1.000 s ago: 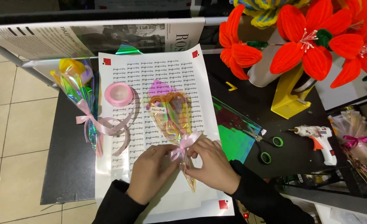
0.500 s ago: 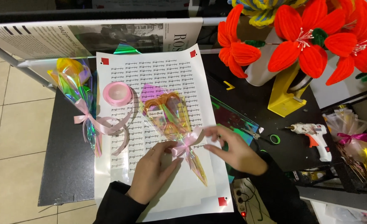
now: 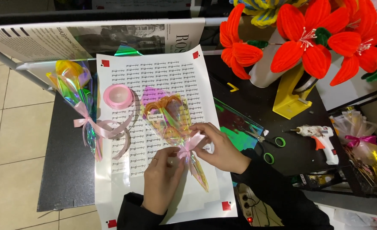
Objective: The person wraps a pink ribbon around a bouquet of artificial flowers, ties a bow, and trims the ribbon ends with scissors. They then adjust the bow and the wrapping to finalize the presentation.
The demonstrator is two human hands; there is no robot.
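Note:
A small flower wrapped in iridescent cellophane (image 3: 168, 116) lies on a white printed sheet (image 3: 163, 72) in the head view. A pink ribbon bow (image 3: 190, 144) is tied around its stem. My left hand (image 3: 162, 179) pinches the stem just below the bow. My right hand (image 3: 219, 145) grips the bow's right loop with its fingertips. The wrap's narrow tail (image 3: 198, 172) sticks out toward me between the hands.
A second wrapped flower (image 3: 75, 91) with a pink bow and a pink ribbon roll (image 3: 118, 96) lie to the left. Green-handled scissors (image 3: 268, 145), a glue gun (image 3: 320, 136), a yellow stand (image 3: 290, 96) and red fuzzy flowers (image 3: 307, 40) are on the right.
My right hand has drawn back in from the right to the bow, and both hands now sit close together on the ribbon. The wrapped flower stays where it was.

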